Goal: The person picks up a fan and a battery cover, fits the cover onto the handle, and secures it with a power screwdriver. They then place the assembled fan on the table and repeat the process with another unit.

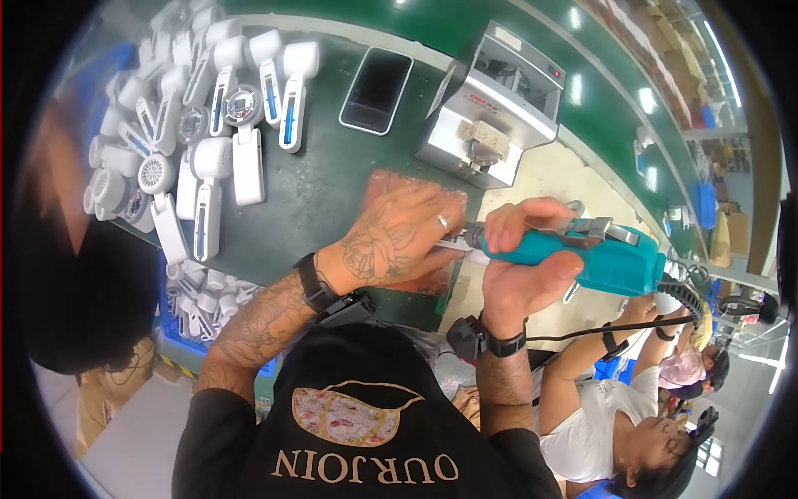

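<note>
My right hand (519, 274) is wrapped round a teal electric screwdriver (619, 262), held nearly level with its tip pointing left. A black cord runs from its rear end. My left hand (395, 229), with a ring on one finger, is closed on a white plastic part (475, 257), mostly hidden by the fingers. The screwdriver's tip meets that part right at my left fingertips. Both hands are over a worn reddish mat (422, 291) at the right edge of the green table (320, 195).
Many white handheld fans (212, 158) lie crowded on the left of the table. A phone (376, 90) lies at the back, with a grey metal machine (490, 108) right of it. A blue crate (170, 312) holds more white parts. A co-worker (598, 416) sits at right.
</note>
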Demonstrator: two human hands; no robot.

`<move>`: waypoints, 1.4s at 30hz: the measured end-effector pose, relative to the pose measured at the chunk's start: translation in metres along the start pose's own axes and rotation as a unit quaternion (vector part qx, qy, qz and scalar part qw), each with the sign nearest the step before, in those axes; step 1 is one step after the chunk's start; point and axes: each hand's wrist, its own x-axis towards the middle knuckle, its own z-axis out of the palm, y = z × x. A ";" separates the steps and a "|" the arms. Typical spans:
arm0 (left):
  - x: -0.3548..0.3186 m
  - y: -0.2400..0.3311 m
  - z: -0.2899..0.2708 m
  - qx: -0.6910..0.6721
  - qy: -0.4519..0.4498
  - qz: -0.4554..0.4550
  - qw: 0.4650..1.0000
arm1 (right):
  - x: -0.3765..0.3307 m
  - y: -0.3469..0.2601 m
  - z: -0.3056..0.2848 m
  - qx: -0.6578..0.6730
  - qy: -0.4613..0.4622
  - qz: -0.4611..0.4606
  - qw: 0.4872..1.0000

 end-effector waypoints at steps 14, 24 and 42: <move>-0.002 0.006 -0.001 -0.032 -0.009 -0.035 0.999 | 0.001 0.002 -0.001 -0.014 -0.028 -0.042 0.999; 0.006 0.000 -0.005 -0.043 -0.028 -0.060 0.997 | 0.020 -0.014 -0.006 0.053 -0.024 -0.058 0.997; 0.002 -0.004 -0.008 0.029 -0.050 -0.030 0.998 | 0.078 0.027 0.021 -0.058 -0.028 -0.080 0.995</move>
